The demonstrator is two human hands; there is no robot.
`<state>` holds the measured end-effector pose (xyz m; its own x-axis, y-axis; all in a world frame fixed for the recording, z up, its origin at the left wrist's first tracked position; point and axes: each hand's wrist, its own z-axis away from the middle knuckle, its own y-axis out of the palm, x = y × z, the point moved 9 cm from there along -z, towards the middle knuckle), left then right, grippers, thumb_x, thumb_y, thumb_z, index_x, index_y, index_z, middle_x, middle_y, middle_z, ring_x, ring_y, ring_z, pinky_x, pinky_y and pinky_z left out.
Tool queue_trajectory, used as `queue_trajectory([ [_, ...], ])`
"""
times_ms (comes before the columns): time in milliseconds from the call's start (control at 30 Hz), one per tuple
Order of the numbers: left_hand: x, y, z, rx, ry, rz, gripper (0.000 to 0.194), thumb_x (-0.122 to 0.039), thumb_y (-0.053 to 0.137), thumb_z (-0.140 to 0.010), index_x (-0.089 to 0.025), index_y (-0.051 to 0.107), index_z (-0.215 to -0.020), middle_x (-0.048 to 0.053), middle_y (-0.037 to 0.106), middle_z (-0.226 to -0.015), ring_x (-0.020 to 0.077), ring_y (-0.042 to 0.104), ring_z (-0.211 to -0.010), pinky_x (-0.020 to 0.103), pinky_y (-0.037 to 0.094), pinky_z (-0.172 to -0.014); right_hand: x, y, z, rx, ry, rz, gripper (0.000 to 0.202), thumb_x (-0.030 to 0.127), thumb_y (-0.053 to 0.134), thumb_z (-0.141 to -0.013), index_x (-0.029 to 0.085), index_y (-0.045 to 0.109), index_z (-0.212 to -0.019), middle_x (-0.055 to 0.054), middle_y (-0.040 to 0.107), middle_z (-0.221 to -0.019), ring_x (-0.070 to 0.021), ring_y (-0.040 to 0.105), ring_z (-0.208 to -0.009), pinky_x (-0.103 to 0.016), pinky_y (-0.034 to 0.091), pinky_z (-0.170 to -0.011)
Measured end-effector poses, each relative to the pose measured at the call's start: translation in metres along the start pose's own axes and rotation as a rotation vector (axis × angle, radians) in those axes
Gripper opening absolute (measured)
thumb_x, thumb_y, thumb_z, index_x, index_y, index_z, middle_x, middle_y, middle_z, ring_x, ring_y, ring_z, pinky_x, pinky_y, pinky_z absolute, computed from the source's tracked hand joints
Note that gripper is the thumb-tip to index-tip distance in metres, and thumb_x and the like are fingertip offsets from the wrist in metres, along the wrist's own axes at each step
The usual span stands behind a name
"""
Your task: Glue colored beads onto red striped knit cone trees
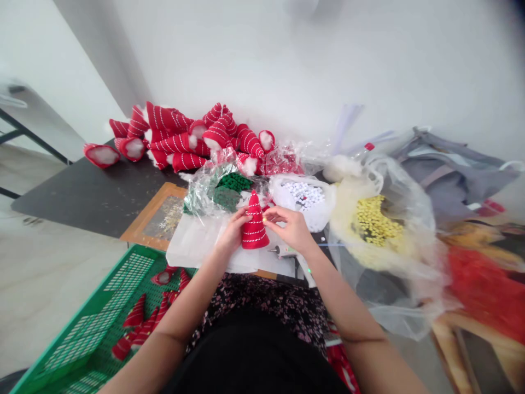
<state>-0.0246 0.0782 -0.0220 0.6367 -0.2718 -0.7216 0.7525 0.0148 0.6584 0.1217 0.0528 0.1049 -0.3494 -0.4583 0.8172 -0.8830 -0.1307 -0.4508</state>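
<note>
My left hand (234, 230) is closed around the left side of a red felt cone (255, 232) wound with white stitched cord, which stands upright over white paper (192, 243). At the cone's right side, my right hand (293, 225) pinches a small yellow pom-pom (264, 219) against or close to the surface; I cannot tell if it touches. A hot glue gun (285, 251) lies just below my right hand, its nozzle pointing left and its handle partly behind my forearm. Green pom-poms (233, 181) in clear plastic and white pom-poms (305, 194) in a bag lie behind.
Stuffed red cones (172, 128) are heaped along the wall. A plastic bag with yellow pom-poms (377, 221) stands at the right, near a grey bag (447, 169). To the lower left, a green basket (82, 323) holds several red cones. A wooden-framed board (141, 221) lies left of the paper.
</note>
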Motion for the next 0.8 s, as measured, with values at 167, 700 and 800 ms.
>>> queue_trajectory([
  [167, -0.001, 0.001, 0.002, 0.012, 0.011, -0.02, 0.037, -0.024, 0.088, -0.066, -0.023, 0.077, -0.101, 0.002, 0.079, -0.097, 0.0253, 0.073, -0.093, 0.036, 0.052, -0.088, 0.015, 0.009, -0.004, -0.022, -0.1, 0.099, 0.017, 0.025, 0.066, -0.097, 0.025, 0.075, -0.111, -0.004, 0.082, -0.102, -0.0203, 0.08, -0.089, -0.035, 0.068, -0.087],
  [700, -0.001, 0.002, 0.004, 0.027, 0.002, -0.051, 0.036, -0.026, 0.087, -0.067, -0.024, 0.076, -0.101, 0.003, 0.08, -0.097, 0.0284, 0.074, -0.103, 0.038, 0.053, -0.094, 0.011, 0.002, -0.007, -0.122, -0.147, 0.238, 0.016, 0.028, 0.063, -0.103, 0.024, 0.074, -0.113, -0.008, 0.081, -0.105, -0.0233, 0.079, -0.093, -0.039, 0.067, -0.091],
  [800, 0.002, 0.0, 0.003, 0.01, -0.027, -0.024, 0.04, -0.026, 0.088, -0.065, -0.021, 0.075, -0.103, 0.005, 0.08, -0.098, 0.0287, 0.075, -0.102, 0.037, 0.054, -0.09, -0.005, -0.009, 0.0, -0.169, 0.015, 0.018, 0.017, 0.039, 0.073, -0.095, 0.024, 0.072, -0.103, -0.006, 0.081, -0.1, -0.0214, 0.079, -0.087, -0.037, 0.069, -0.087],
])
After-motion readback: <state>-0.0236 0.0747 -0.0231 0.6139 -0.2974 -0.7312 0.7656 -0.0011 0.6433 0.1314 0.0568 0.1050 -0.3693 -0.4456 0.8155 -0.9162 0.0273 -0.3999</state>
